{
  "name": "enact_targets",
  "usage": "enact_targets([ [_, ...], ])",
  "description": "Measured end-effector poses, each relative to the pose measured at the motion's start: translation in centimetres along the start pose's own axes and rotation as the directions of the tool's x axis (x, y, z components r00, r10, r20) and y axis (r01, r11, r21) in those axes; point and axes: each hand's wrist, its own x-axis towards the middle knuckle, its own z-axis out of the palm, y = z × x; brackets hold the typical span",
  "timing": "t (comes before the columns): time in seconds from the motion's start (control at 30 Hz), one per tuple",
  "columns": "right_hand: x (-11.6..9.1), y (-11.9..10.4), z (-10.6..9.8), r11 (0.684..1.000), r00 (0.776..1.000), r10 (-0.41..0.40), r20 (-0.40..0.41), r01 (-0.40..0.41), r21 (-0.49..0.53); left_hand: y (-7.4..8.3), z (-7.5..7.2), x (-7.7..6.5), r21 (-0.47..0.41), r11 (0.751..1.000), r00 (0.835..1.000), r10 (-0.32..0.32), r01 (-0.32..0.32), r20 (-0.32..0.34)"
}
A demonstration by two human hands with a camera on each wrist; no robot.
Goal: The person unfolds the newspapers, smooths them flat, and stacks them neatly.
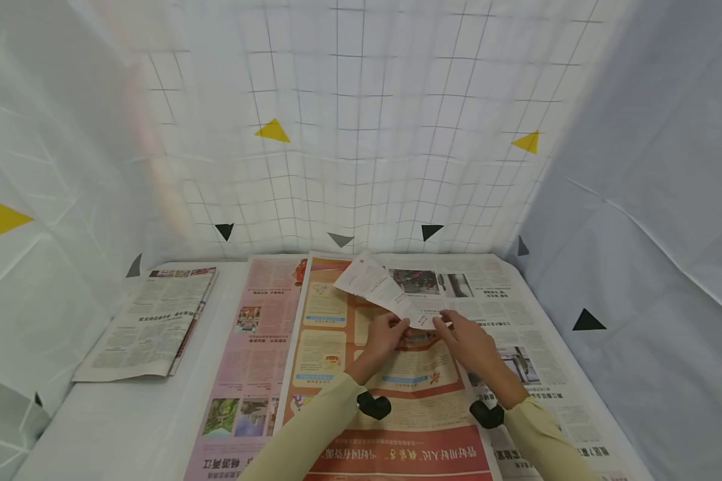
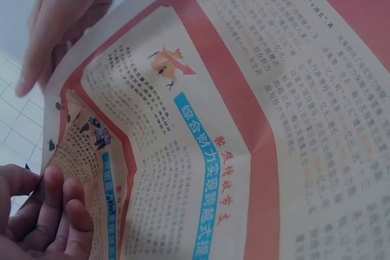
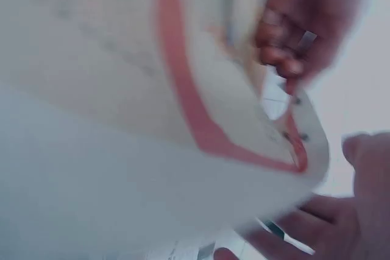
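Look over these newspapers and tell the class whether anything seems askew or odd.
Yes: a pale printed flap slants across the far end of the orange newspaper, by the left hand, out of line with that newspaper's long left edge. Nothing looks spilled.

On the tabletop [image 1: 114, 424], a folded newspaper [image 1: 144, 327] lies at my left, apart from spread pages [image 1: 271, 321] at centre and right. Atop these lies another newspaper sheet [image 1: 421, 401]; its turned-back far end sits just beyond the left grip [image 1: 385, 334] and right grip [image 1: 470, 342]. Behind everything stands a wall [image 1: 391, 133].
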Motion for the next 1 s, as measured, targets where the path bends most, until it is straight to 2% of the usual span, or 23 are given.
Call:
enact_targets([
  [0.03, 0.0, 0.1, -0.3, 0.999, 0.996, 0.027, 0.080, -0.031, 0.042, 0.0, 0.0, 0.0, 0.010, 1.000, 1.000, 0.000, 0.000, -0.002],
  [0.1, 0.0, 0.3, -0.7, 0.991, 0.972, 0.061, 0.225, -0.086, 0.101, -0.1, -0.1, -0.1, 0.031, 1.000, 1.000, -0.003, 0.004, -0.008],
  [0.23, -0.2, 0.6, -0.9, 0.977, 0.914, 0.087, 0.397, -0.156, 0.145, 0.0, -0.3, -0.2, 0.054, 0.998, 1.000, 0.014, -0.013, -0.008],
  [0.33, -0.5, 0.9, -0.7, 0.966, 0.884, 0.071, 0.462, -0.176, 0.189, 0.0, -0.5, -0.3, 0.065, 0.998, 1.000, 0.027, -0.027, -0.003],
  [0.4, -0.5, 1.2, -0.6, 0.958, 0.873, 0.050, 0.485, -0.180, 0.225, 0.0, -0.6, -0.3, 0.075, 0.997, 0.999, 0.033, -0.033, 0.001],
  [0.5, -0.3, 1.8, -0.6, 0.946, 0.859, -0.001, 0.511, -0.165, 0.280, 0.0, -0.9, -0.3, 0.042, 0.999, 1.000, 0.025, -0.025, 0.009],
  [0.6, -0.2, 2.2, -0.7, 0.933, 0.846, -0.011, 0.534, -0.184, 0.311, 0.0, -1.2, -0.2, 0.008, 1.000, 1.000, 0.010, -0.010, 0.014],
  [0.7, -0.5, 2.4, -0.7, 0.936, 0.847, 0.016, 0.532, -0.199, 0.289, 0.2, -1.5, -0.1, 0.012, 1.000, 1.000, 0.010, -0.010, 0.009],
  [0.73, -0.6, 2.5, -0.6, 0.949, 0.850, 0.027, 0.526, -0.187, 0.253, 0.2, -1.6, -0.1, 0.016, 1.000, 1.000, 0.012, -0.012, 0.009],
  [0.87, -0.8, 2.5, 0.0, 0.990, 0.877, 0.047, 0.478, -0.104, 0.093, 0.5, -1.9, 0.1, 0.047, 0.998, 0.999, 0.035, -0.035, -0.003],
  [1.0, -1.0, 2.5, 0.7, 0.998, 0.907, 0.068, 0.416, -0.062, -0.026, 0.5, -2.3, 0.3, 0.059, 0.998, 0.999, 0.039, -0.038, -0.025],
])
